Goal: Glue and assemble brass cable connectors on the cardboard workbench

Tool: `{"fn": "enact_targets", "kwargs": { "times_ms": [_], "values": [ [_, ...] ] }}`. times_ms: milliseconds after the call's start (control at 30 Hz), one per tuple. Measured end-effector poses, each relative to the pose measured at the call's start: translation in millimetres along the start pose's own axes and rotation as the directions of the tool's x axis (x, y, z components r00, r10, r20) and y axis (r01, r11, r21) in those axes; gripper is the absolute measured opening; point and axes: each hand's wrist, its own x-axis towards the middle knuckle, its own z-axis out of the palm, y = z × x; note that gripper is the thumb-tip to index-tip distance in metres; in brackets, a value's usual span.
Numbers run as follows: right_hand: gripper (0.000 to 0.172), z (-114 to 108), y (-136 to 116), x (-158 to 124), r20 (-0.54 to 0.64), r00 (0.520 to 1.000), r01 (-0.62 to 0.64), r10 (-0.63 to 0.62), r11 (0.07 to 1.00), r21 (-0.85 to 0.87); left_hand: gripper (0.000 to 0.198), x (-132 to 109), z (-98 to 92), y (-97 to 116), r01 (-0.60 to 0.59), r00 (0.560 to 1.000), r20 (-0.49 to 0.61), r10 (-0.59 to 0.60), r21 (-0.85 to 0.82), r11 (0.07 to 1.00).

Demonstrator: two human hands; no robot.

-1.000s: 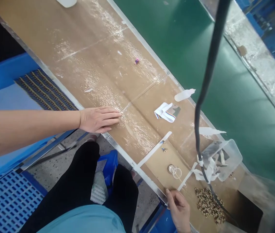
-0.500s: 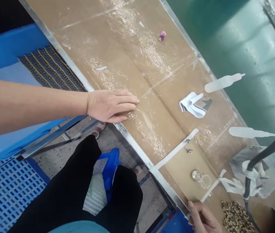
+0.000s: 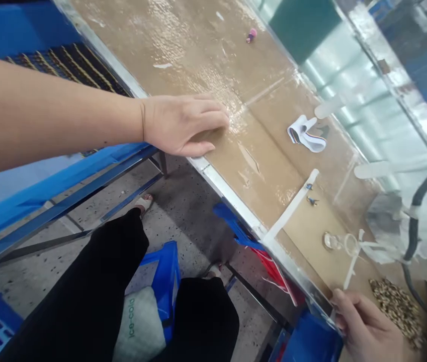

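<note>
My left hand (image 3: 183, 124) lies flat on a transparent film over the brown board (image 3: 258, 171), fingers together and holding nothing. My right hand (image 3: 364, 327) is at the board's near metal edge, thumb and fingers pinched; whatever lies between them is too thin to see. Nearest it are a white strip (image 3: 352, 266) and a small glass ring (image 3: 332, 241). Beyond lie a white striped ribbon (image 3: 306, 133), a long white strip (image 3: 292, 206), and two tiny metal parts (image 3: 310, 193). A pile of brown beads (image 3: 396, 311) sits to the right of my right hand.
A transparent plastic box (image 3: 387, 216) and a black cable (image 3: 415, 211) stand at the right. A small pink item (image 3: 251, 35) lies further up. My black-trousered legs (image 3: 115, 281) and a blue bag (image 3: 166, 281) are below the board's metal edge (image 3: 232, 193).
The view has swung, so the board's contents sit further up and right, and more floor shows. Both hands stay in about the same places on the board.
</note>
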Motion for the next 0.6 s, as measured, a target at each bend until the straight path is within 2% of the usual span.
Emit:
{"fn": "enact_targets", "kwargs": {
  "times_ms": [67, 200, 433, 600],
  "values": [
    [0.038, 3.6, 2.8, -2.2, -0.052, 0.999, -0.012, 0.012, 1.0, -0.003, 0.038, -0.9, 1.1, -0.5, -0.059, 0.998, -0.028, 0.06, 0.058, 0.997],
    [0.038, 12.3, 4.1, -3.6, -0.153, 0.987, 0.056, -0.053, 0.998, 0.018, 0.036, -0.7, 1.9, -0.9, -0.125, 0.988, -0.069, 0.136, 0.146, 0.981],
    [0.037, 17.8, 6.4, -2.5, -0.224, 0.97, 0.104, -0.098, 0.994, 0.015, 0.026, -0.1, 2.8, 0.3, -0.052, 0.991, -0.111, 0.072, 0.169, 0.984],
    [0.034, 20.6, 7.2, -1.6, -0.255, 0.956, 0.146, -0.143, 0.989, -0.005, 0.024, -0.6, 3.6, -0.5, -0.053, 0.99, -0.116, 0.077, 0.199, 0.979]
  ]
}}
